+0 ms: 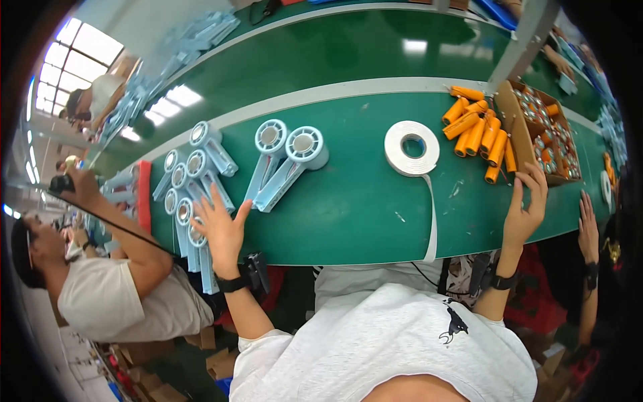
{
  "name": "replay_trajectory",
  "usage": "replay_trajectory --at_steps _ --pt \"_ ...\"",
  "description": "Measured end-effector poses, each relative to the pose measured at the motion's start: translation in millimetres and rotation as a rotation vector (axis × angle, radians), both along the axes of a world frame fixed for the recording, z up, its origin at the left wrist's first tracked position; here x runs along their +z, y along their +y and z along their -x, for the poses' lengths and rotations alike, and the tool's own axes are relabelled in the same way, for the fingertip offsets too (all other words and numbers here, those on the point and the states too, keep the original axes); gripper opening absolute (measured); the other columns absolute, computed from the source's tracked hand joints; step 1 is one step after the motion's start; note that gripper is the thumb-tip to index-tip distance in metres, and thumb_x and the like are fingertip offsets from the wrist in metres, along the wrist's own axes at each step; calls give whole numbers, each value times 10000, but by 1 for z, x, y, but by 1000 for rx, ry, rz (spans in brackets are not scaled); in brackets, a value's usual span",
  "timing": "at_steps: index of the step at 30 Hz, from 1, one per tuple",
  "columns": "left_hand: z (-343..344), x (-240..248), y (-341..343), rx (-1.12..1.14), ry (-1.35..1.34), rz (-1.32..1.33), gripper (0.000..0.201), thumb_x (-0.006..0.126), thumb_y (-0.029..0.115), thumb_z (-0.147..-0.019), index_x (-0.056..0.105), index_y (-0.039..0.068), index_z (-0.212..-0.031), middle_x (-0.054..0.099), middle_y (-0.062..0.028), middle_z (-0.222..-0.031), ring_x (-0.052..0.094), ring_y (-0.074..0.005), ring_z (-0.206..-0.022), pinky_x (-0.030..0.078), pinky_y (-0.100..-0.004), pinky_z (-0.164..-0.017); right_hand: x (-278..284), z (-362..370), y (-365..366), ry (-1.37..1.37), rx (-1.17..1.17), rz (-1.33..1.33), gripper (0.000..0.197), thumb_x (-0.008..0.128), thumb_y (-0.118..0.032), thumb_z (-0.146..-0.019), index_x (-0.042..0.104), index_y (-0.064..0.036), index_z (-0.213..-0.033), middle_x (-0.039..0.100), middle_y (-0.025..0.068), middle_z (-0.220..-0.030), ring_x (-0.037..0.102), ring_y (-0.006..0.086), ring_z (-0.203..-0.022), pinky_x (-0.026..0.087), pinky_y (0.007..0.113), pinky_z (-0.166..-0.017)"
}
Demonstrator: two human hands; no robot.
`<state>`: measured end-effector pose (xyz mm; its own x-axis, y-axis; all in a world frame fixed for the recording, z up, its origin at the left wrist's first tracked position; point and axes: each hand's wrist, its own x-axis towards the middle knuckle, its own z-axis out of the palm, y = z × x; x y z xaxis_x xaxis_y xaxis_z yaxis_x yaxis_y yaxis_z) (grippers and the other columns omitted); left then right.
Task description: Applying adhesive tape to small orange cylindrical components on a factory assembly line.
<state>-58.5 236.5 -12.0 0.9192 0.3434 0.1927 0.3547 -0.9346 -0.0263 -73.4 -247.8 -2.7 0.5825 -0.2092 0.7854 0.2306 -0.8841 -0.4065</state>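
Note:
My left hand point(224, 230) is open, fingers spread, beside a group of light blue handheld fan housings point(195, 163); its fingertips overlap the nearest ones, and contact cannot be made out. Two more fan housings point(306, 147) lie side by side beyond it, round heads pointing away from me. On the right, my right hand point(526, 211) is open with nothing visible in it, its fingertips by the near corner of a cardboard box point(512, 124). Orange cylindrical batteries point(474, 134) lie in a loose pile left of that box. A white tape roll point(395, 155) lies flat between, its loose end reaching the table's front edge.
Dividers split the box, which holds many upright batteries. Behind the green table point(341, 231) runs a green belt point(321, 63) with a pale rail, and a metal post point(529, 47) stands at back right. A red bin point(144, 194) and people are on both sides.

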Motion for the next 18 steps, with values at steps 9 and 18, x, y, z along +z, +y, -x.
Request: replay_trajectory --at_steps 9,18 --pt "76 24 11 331 -21 49 1031 740 530 -599 250 75 -1384 286 -220 -1395 238 -428 -1285 168 -563 -1022 58 -34 140 513 966 279 444 645 -5 -714 506 -51 -1133 464 144 -1229 423 313 -1180 370 386 -958" --pt "76 0 63 166 -119 283 933 787 394 -596 335 2 -1312 445 -228 -1252 441 -383 -1130 350 -459 -923 2 -135 314 148 1000 926 635 705 -88 -621 451 -124 -1201 466 136 -1211 382 314 -1219 210 547 -1044"
